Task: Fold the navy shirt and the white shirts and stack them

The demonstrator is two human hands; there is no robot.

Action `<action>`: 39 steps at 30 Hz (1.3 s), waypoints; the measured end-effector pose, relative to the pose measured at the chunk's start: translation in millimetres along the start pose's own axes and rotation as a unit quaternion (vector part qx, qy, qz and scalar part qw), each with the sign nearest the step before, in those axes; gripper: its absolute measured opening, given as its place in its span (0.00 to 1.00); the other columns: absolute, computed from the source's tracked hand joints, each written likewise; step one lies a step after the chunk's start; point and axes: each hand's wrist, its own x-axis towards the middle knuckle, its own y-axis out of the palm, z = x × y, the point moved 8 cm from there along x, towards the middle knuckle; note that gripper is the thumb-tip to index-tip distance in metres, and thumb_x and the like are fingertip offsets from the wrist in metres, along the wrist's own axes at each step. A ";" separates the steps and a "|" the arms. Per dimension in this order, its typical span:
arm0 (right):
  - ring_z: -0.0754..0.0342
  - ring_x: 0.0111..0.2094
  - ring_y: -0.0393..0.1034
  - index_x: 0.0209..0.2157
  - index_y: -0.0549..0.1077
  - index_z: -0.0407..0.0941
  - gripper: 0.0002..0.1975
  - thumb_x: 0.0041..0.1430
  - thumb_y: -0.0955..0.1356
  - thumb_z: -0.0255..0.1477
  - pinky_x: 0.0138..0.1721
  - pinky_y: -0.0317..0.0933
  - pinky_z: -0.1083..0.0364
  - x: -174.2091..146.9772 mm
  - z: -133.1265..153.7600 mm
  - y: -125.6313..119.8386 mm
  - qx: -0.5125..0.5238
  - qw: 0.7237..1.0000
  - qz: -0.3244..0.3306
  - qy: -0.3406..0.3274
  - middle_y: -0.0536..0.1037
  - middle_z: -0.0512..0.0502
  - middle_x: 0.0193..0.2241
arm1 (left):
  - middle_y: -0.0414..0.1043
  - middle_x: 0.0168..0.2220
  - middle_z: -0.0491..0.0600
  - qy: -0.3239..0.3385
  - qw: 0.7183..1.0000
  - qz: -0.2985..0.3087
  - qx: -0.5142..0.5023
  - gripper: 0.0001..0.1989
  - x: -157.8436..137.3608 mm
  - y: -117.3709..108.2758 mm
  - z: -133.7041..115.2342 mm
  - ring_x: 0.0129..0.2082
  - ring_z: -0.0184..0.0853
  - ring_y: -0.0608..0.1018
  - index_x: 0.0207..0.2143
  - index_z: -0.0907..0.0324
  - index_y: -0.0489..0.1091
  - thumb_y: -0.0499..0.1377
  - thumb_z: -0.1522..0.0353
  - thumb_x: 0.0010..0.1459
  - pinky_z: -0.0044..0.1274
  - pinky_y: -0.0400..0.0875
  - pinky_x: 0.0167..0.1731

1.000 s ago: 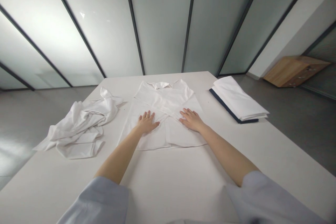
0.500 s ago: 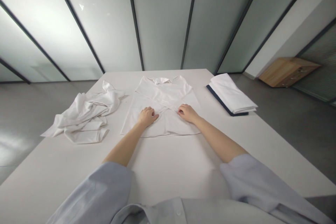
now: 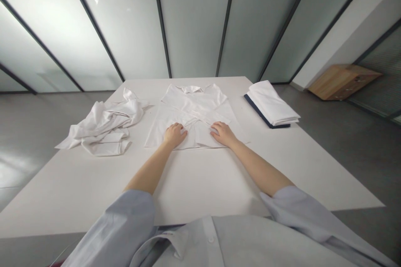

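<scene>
Grip: left hand (image 3: pixel 174 134), right hand (image 3: pixel 224 134), set apart on white shirt's (image 3: pixel 194 109) near half; cloth pinched or not, cannot tell. Shirt: flat, tabletop (image 3: pixel 209 179) middle. Risk: uneven drag could ruck layers.

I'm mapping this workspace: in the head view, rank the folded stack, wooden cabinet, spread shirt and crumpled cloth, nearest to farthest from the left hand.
1. Spread shirt: under the left hand.
2. Crumpled cloth: to its left.
3. Folded stack: to its right.
4. Wooden cabinet: far right, beyond the table.
</scene>
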 end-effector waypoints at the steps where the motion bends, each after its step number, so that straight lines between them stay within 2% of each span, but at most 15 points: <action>1: 0.46 0.48 0.68 0.44 0.76 0.44 0.12 0.59 0.66 0.30 0.51 0.61 0.48 0.3 0.3 -2.5 0.002 1.000 -0.003 -0.001 0.75 0.39 0.46 | 0.73 0.48 0.54 0.007 1.000 -0.001 -0.001 0.14 0.0 0.1 0.6 0.48 0.42 0.74 0.42 0.58 0.72 0.54 0.61 0.59 0.31 0.68 0.48; 5: 0.48 0.41 0.68 0.35 0.77 0.43 0.08 0.57 0.65 0.26 0.46 0.62 0.51 0.5 5.8 -9.9 0.024 0.999 -0.006 -0.023 0.75 0.41 0.37 | 0.73 0.47 0.53 0.042 0.999 -0.019 -0.019 0.13 0.5 -3.8 -1.0 0.49 0.42 0.73 0.43 0.58 0.72 0.55 0.61 0.59 0.32 0.66 0.51; 10: 0.48 0.38 0.68 0.33 0.76 0.42 0.07 0.57 0.65 0.27 0.43 0.62 0.51 -1.5 10.2 -13.3 0.047 0.998 -0.017 -0.044 0.75 0.41 0.35 | 0.72 0.44 0.53 0.108 0.992 -0.025 -0.056 0.14 -4.7 -9.3 -16.1 0.46 0.40 0.73 0.42 0.57 0.72 0.57 0.59 0.58 0.32 0.67 0.50; 12: 0.48 0.38 0.68 0.33 0.76 0.43 0.07 0.57 0.66 0.28 0.43 0.62 0.51 -2.6 13.2 -13.9 0.054 0.997 -0.020 -0.059 0.75 0.41 0.35 | 0.72 0.45 0.53 0.143 0.987 -0.018 -0.065 0.18 -8.5 -9.3 -25.7 0.48 0.41 0.72 0.43 0.57 0.72 0.60 0.55 0.55 0.33 0.66 0.51; 17: 0.48 0.38 0.69 0.32 0.76 0.44 0.07 0.56 0.65 0.27 0.42 0.61 0.52 -5.0 24.3 -16.6 0.080 0.992 -0.015 -0.094 0.77 0.42 0.34 | 0.67 0.55 0.56 0.230 0.971 0.022 -0.065 0.37 -20.5 -2.1 -52.4 0.57 0.47 0.67 0.50 0.56 0.70 0.68 0.48 0.40 0.37 0.60 0.58; 19: 0.49 0.38 0.70 0.32 0.76 0.44 0.08 0.57 0.64 0.26 0.42 0.60 0.52 -5.3 27.8 -18.9 0.088 0.992 -0.015 -0.093 0.78 0.42 0.34 | 0.67 0.56 0.55 0.250 0.965 0.039 -0.062 0.36 -24.4 1.4 -60.7 0.57 0.46 0.67 0.49 0.55 0.70 0.69 0.48 0.40 0.36 0.60 0.57; 21: 0.49 0.38 0.71 0.32 0.76 0.44 0.08 0.58 0.64 0.27 0.42 0.60 0.52 -5.3 30.3 -20.5 0.090 0.992 -0.009 -0.082 0.78 0.43 0.33 | 0.69 0.53 0.54 0.263 0.961 0.046 -0.066 0.29 -26.6 2.9 -67.2 0.54 0.45 0.70 0.45 0.55 0.73 0.68 0.51 0.42 0.34 0.63 0.55; 25: 0.51 0.33 0.70 0.30 0.75 0.45 0.08 0.58 0.64 0.28 0.40 0.60 0.53 -6.3 38.2 -20.2 0.092 0.992 0.025 -0.080 0.77 0.45 0.29 | 0.75 0.41 0.51 0.273 0.959 0.064 -0.051 0.14 -26.9 6.9 -75.7 0.44 0.40 0.75 0.35 0.56 0.75 0.65 0.57 0.51 0.30 0.67 0.48; 28: 0.52 0.31 0.70 0.29 0.74 0.44 0.09 0.59 0.65 0.32 0.38 0.59 0.54 -8.7 48.8 -20.6 0.111 0.987 0.042 -0.105 0.76 0.46 0.27 | 0.76 0.38 0.50 0.276 0.958 0.081 -0.021 0.09 -26.9 10.2 -80.1 0.40 0.38 0.76 0.33 0.56 0.75 0.60 0.61 0.57 0.29 0.69 0.44; 33: 0.51 0.34 0.70 0.33 0.74 0.44 0.12 0.57 0.69 0.39 0.39 0.59 0.54 -13.3 69.1 -14.0 0.110 0.980 0.074 -0.151 0.77 0.45 0.31 | 0.75 0.36 0.52 0.267 0.960 0.080 0.018 0.12 -27.0 11.3 -82.9 0.39 0.37 0.77 0.34 0.59 0.73 0.51 0.65 0.64 0.27 0.69 0.41; 37: 0.51 0.36 0.69 0.34 0.75 0.43 0.07 0.59 0.66 0.30 0.39 0.58 0.54 -13.3 73.4 -5.9 0.045 0.982 0.084 -0.165 0.76 0.43 0.33 | 0.75 0.36 0.52 0.210 0.972 0.089 0.059 0.16 -24.3 19.0 -74.7 0.38 0.38 0.78 0.37 0.59 0.71 0.47 0.63 0.67 0.27 0.69 0.39; 39: 0.51 0.37 0.69 0.35 0.75 0.42 0.08 0.59 0.64 0.25 0.39 0.58 0.54 -12.1 69.7 -4.5 0.032 0.983 0.083 -0.161 0.76 0.42 0.34 | 0.76 0.36 0.52 0.187 0.975 0.094 0.072 0.16 -23.4 22.3 -70.6 0.38 0.38 0.78 0.39 0.59 0.70 0.47 0.60 0.67 0.28 0.69 0.38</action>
